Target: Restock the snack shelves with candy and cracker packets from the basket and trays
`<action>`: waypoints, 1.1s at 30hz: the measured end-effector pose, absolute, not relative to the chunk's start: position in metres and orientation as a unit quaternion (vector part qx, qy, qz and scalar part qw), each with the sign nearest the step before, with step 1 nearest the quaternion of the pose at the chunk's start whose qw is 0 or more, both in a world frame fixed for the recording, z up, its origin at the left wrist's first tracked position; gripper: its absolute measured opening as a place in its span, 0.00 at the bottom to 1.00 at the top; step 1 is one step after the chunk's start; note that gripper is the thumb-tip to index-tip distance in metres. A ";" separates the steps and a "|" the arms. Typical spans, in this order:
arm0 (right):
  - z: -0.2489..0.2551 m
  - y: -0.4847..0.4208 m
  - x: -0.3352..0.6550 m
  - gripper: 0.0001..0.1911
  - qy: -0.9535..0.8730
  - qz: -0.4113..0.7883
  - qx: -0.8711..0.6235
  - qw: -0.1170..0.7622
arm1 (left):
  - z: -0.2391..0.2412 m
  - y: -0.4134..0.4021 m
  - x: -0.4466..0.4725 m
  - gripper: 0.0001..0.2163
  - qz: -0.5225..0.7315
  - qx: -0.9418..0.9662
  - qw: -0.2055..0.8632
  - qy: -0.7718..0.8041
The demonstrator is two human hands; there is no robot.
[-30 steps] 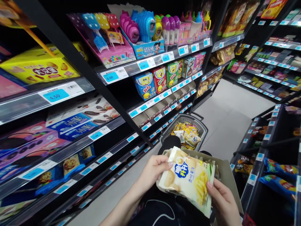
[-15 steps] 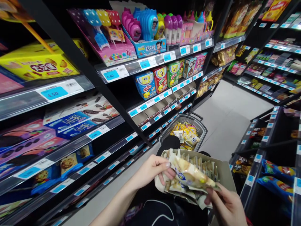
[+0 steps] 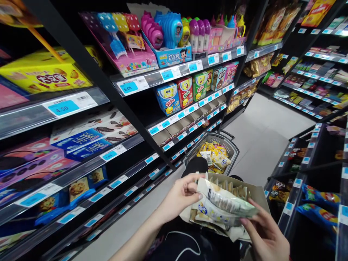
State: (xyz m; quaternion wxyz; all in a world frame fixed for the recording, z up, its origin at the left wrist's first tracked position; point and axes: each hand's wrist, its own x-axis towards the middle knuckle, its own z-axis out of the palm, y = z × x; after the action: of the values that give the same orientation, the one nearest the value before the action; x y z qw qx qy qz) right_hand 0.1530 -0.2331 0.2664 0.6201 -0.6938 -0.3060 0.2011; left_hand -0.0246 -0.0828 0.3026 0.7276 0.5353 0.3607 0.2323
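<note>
A pale snack packet (image 3: 223, 203) with a green edge lies tilted on its side between both hands, its printed back turned up. My left hand (image 3: 181, 195) pinches its left end, fingers closed on it. My right hand (image 3: 265, 235) grips its right end from below. Under the packet sits an open cardboard box (image 3: 258, 197) on my lap, holding several more packets of the same kind standing in a row.
A grey shopping basket (image 3: 231, 143) of yellow snack bags stands on the floor ahead. Black shelves of boxed biscuits and toys (image 3: 168, 98) line the left. Lower shelves with snack bags (image 3: 315, 203) stand on the right. The pale aisle floor (image 3: 266, 134) runs ahead.
The packet, held face up a second ago, has been turned over so its back shows, and lowered onto the box. Both hands kept hold of its ends.
</note>
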 end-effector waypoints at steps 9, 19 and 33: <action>0.273 -0.246 0.167 0.12 -0.617 0.015 -0.607 0.501 | 0.295 -0.078 -0.026 0.01 0.372 0.601 0.630 0.322; 0.277 -0.222 0.168 0.08 -0.564 -0.018 -0.644 0.516 | 0.283 -0.065 -0.031 0.17 0.283 0.630 0.619 0.374; 0.182 -0.069 0.194 0.15 -0.599 0.163 -0.671 0.405 | 0.218 -0.086 -0.027 0.17 -0.089 0.776 0.278 0.559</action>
State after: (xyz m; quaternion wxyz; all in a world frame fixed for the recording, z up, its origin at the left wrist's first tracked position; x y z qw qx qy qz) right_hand 0.1943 -0.0694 0.1822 0.4046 -0.6715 -0.5990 0.1632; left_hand -0.0266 -0.0864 0.2175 0.2778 0.7765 0.5586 -0.0886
